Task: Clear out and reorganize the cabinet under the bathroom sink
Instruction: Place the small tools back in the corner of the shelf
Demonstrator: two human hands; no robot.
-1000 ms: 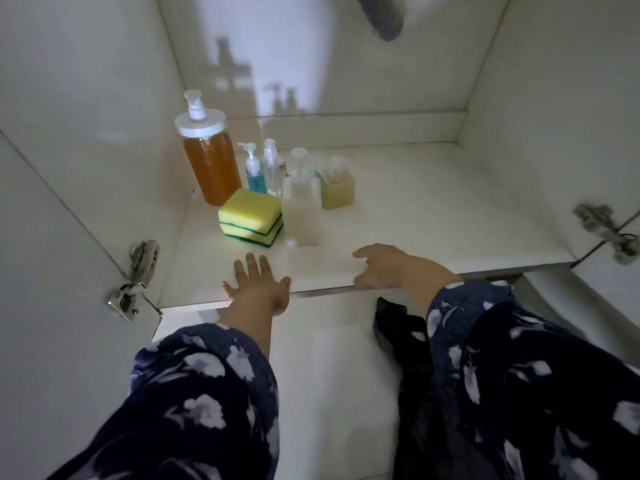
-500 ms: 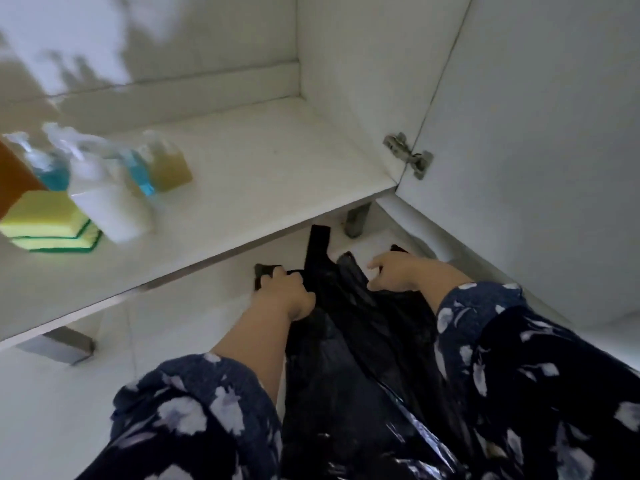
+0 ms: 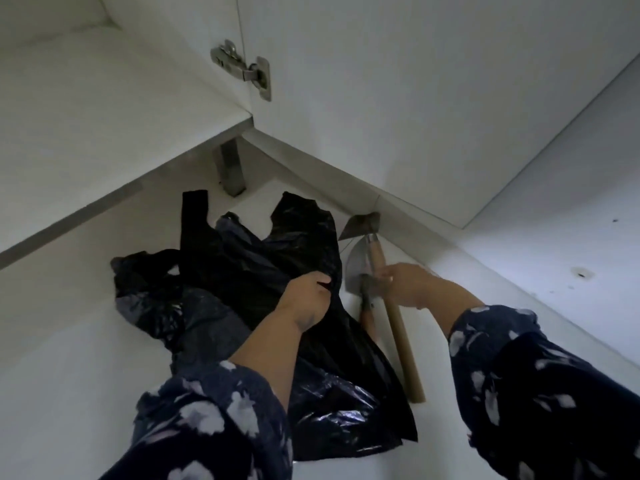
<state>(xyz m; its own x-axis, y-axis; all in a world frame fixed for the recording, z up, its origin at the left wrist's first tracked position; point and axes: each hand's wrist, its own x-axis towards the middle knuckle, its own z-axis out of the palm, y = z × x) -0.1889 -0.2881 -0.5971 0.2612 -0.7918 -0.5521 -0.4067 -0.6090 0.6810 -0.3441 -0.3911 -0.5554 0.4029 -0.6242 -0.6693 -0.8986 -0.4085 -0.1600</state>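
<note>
while the left hand (image 3: pixel 306 294) pinches a fold of the black plastic bag (image 3: pixel 263 306) between thumb and curled fingers, the bag itself lies crumpled and spread on the white floor (image 3: pixel 69 358) just in front of the cabinet's front edge. the cabinet shelf (image 3: pixel 86 116) shows bare in this view, its front edge running diagonally from the lower left up to its right corner, where a short metal leg (image 3: pixel 230 168) stands below it. the open cabinet door (image 3: pixel 398 81) hangs off a metal hinge (image 3: pixel 242 67) above that corner. the right hand (image 3: pixel 405 284) has its fingers loosely extended and lies on two wooden-handled tools (image 3: pixel 381 296), touching them where the metal heads meet the handles; whether it grips them i cannot tell. the tools lie on the floor just beside the bag's right edge, heads pointing toward the bottom edge of the door, the longer handle (image 3: pixel 405 355) reaching back toward the person. both sleeves (image 3: pixel 214 420) are dark with pale flower prints.
</note>
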